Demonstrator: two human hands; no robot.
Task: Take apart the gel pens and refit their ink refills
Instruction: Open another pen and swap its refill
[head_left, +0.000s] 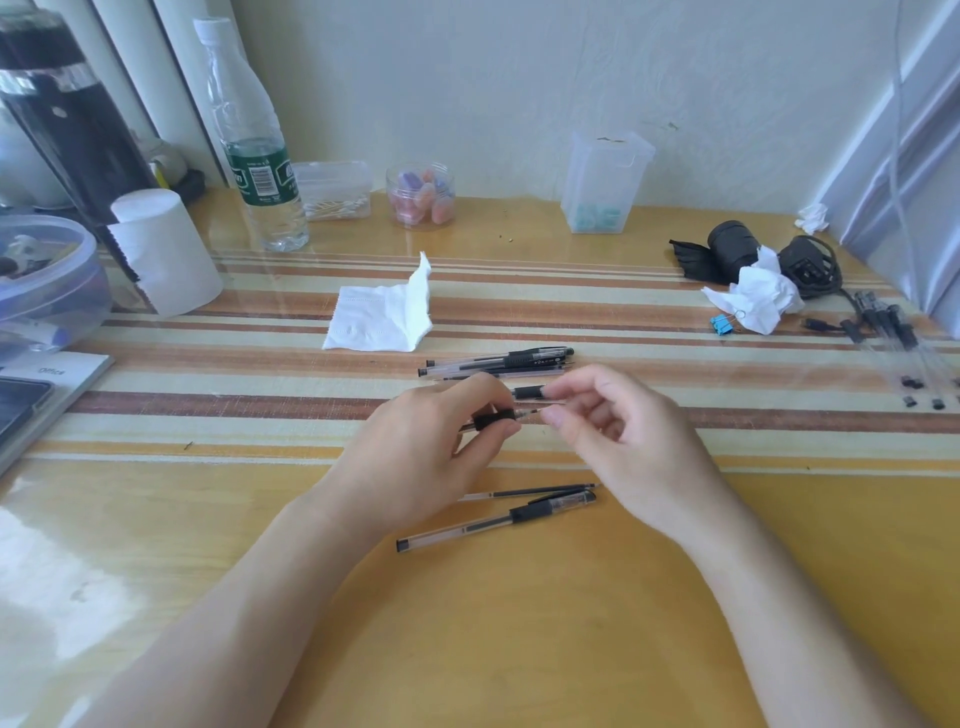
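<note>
My left hand (431, 447) grips a clear gel pen barrel with a black rubber grip (493, 419). My right hand (613, 421) pinches the thin refill tip (532, 413) sticking out of that barrel's front end. Just behind my fingers lies another pen (530, 392), partly hidden. Further back, a small bunch of gel pens (498, 362) lies on the striped mat. Near me on the table rest a capped gel pen (498, 519) and a loose ink refill (530, 491) beside it.
A folded white tissue (382, 314) lies behind the pens. A water bottle (254, 156), a paper roll (166, 254), small plastic boxes and jars (421, 195) line the back. Crumpled tissue (753, 299), black items and more pens (893, 332) sit at the right. A notebook (47, 384) lies left.
</note>
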